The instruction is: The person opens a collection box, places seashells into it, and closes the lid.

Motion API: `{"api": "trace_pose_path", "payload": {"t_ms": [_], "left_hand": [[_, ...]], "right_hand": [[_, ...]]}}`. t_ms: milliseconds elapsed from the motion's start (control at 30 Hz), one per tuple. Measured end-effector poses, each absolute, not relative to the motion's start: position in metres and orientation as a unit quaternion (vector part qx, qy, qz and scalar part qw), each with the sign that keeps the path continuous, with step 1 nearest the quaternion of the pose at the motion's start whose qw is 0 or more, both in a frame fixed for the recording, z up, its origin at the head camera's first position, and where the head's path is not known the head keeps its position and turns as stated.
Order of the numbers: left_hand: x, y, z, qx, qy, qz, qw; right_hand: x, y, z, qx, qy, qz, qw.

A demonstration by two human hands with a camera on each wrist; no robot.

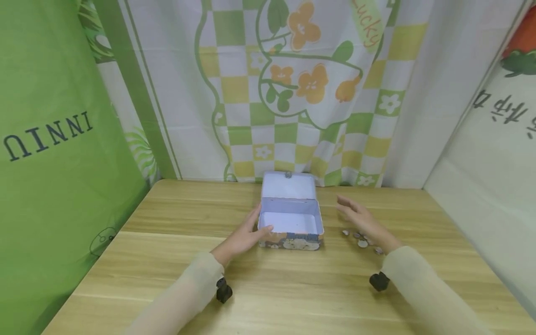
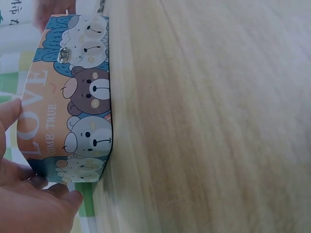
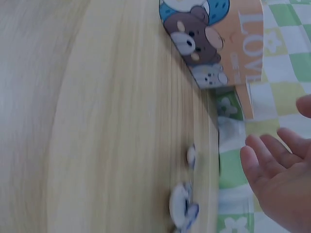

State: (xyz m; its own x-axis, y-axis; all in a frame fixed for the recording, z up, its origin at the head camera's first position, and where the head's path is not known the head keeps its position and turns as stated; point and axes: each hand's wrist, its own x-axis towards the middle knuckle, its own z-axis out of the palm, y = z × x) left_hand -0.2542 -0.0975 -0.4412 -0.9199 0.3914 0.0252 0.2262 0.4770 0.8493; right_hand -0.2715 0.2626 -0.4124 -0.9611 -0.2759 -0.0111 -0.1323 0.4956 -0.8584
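A tin box (image 1: 293, 241) with cartoon bears and the word LOVE on its side stands on the table, its hinged lid (image 1: 289, 185) raised at the back. Its pale inside shows bare. My left hand (image 1: 247, 235) holds the box at its left side, thumb over the front rim and fingers along the wall; the left wrist view shows the same hand (image 2: 39, 194) at the box's end. To the right of the box, my right hand (image 1: 363, 223) hovers with fingers extended, holding nothing. Below it lie several small pale shell-like pieces (image 1: 362, 243), partly hidden by the hand.
The wooden table (image 1: 293, 293) reaches back to a checked, flowered curtain (image 1: 238, 88). A green cloth (image 1: 54, 186) hangs at the left and a white printed one (image 1: 485, 153) at the right. Both wrists carry small black devices (image 1: 379, 281).
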Motion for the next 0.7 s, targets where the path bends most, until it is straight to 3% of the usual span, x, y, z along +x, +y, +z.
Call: {"api": "trace_pose_path", "payload": {"t_ms": [233,700], "left_hand": [[-0.252,-0.097,-0.442,0.182,0.855,0.479,0.086],[-0.250,-0.097,-0.442,0.179,0.846,0.492,0.097]], "right_hand": [[-0.272,0.280,-0.415,-0.157,0.891,-0.423,0.050],[-0.271,0.296,-0.428,-0.158,0.923,-0.335,0.107]]}}
